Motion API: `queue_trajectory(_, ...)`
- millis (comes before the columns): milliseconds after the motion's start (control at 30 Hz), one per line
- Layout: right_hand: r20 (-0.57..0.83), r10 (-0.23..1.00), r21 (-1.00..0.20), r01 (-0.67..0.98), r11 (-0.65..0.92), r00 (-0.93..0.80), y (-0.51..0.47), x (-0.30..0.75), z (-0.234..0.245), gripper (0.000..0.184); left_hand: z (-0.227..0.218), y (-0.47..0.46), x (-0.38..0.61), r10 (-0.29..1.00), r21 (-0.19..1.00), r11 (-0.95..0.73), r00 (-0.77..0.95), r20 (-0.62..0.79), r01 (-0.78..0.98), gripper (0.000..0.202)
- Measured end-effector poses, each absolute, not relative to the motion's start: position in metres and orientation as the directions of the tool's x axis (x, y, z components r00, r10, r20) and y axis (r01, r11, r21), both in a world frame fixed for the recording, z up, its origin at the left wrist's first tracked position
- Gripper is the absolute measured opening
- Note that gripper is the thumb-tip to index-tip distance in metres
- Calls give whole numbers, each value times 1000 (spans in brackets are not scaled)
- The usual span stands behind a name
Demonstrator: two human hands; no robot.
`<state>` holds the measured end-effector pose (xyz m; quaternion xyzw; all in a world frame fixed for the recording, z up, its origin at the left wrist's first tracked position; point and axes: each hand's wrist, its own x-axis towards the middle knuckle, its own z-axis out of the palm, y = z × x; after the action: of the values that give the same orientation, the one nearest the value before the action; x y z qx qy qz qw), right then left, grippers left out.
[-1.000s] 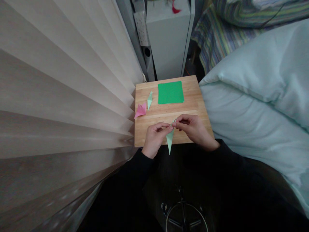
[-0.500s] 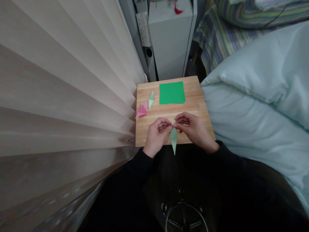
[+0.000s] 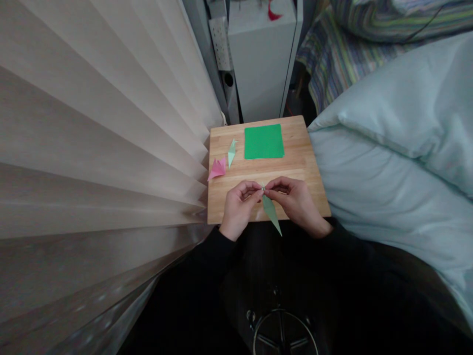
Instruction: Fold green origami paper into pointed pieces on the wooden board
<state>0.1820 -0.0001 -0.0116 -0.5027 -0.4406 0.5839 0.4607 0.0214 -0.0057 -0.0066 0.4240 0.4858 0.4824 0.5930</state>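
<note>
A light green folded origami paper (image 3: 271, 213) hangs between my hands, its long point slanting down to the right past the table's front edge. My left hand (image 3: 239, 202) pinches it near the narrow top end, thumb against fingers. From the other side my right hand (image 3: 293, 199) grips the same end, its fingertips close to the left ones. The small folds at the top are partly hidden by the fingertips. Toward the back left lie another light green folded paper (image 3: 231, 153) and a pink folded paper (image 3: 217, 169).
A stack of green paper squares (image 3: 264, 141) lies at the back of the wooden table (image 3: 295, 167). A pleated curtain (image 3: 148, 148) borders the left side. Pale bedding (image 3: 388, 148) is on the right, and a white cabinet (image 3: 262, 69) stands behind.
The lower point of the green folded paper has swung to the right. My right hand has come slightly down and its fingers have drawn in around the paper's top end.
</note>
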Motion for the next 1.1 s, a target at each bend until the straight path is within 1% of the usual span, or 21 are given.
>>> queue_trajectory(200, -207, 975, -953, -211, -220, -78, -3, 177, -14, 22, -8, -5, 21, 982, 967, 189, 11, -190, -173, 19)
queue_trajectory(367, -198, 976, -945, -246, -214, -89, -6, 173, -12, 19, -3, -8, 24, 963, 934, 255, -19, -268, -250, 20)
queue_trajectory(533, -196, 980, -939, -281, -200, -43, -8, 169, -10, 19, -2, -8, 26, 944, 906, 295, -56, -326, -303, 21)
queue_trajectory(733, -175, 984, -946, -280, -162, 20, -10, 165, -11, 26, -5, -5, 24, 962, 938, 238, -71, -262, -251, 26)
queue_trajectory(833, -153, 988, -961, -238, -143, 27, -10, 165, -12, 31, -4, -4, 21, 975, 953, 207, -30, -219, -223, 27)
queue_trajectory(1000, -98, 994, -978, -187, -89, 41, -12, 163, -11, 30, -1, -2, 14, 980, 980, 172, 120, -160, -104, 13)
queue_trajectory(1100, -49, 997, -990, -132, -41, 53, -13, 163, -9, 27, 0, -1, 12, 978, 985, 157, 147, -145, -69, 10)
